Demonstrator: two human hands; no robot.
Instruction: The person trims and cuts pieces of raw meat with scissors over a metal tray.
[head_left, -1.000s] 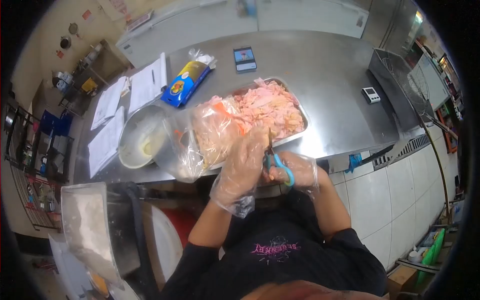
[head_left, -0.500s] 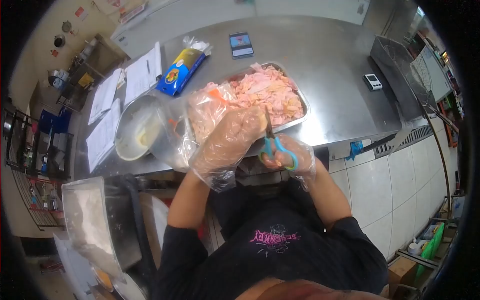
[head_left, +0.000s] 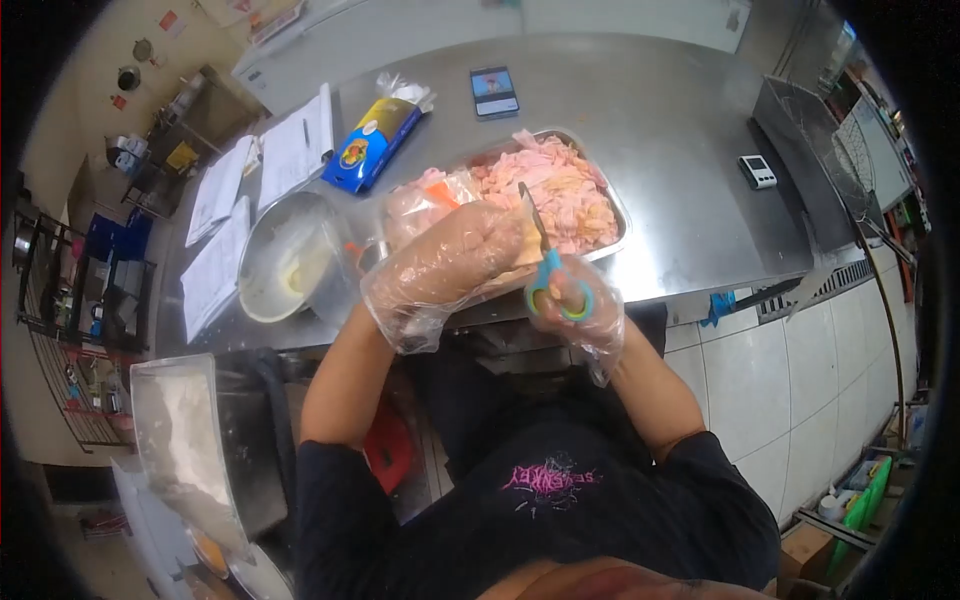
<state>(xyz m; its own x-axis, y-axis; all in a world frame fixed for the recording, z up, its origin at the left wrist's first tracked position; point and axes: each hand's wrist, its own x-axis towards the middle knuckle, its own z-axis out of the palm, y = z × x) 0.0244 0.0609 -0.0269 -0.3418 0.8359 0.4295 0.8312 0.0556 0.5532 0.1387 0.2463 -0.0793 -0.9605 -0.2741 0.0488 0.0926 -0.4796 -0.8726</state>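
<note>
My right hand [head_left: 582, 308], in a clear plastic glove, has its fingers through the blue-green handles of a pair of scissors [head_left: 552, 285]. Their blades point up and away, beside the fingertips of my left hand [head_left: 455, 258]. That hand is also gloved and closed on a pale strip of raw meat or skin [head_left: 526, 240]; its exact kind is unclear. Both hands are over the near edge of a metal tray [head_left: 624, 228] heaped with pink raw pieces [head_left: 555, 185]. A clear plastic bag [head_left: 436, 195] with an orange mark lies over the tray's left part.
Left of the tray stands a metal bowl [head_left: 252, 262] with pale residue. Behind are a blue-and-yellow packet [head_left: 375, 140], papers [head_left: 285, 155] and a phone [head_left: 494, 92]. A small timer [head_left: 757, 171] lies at right. A bin of white powder [head_left: 190, 440] stands at lower left.
My left hand and forearm have shifted slightly left and lie flatter. More of the pale strip shows beside the scissor blades. The scissors have turned a little, still in my right hand.
</note>
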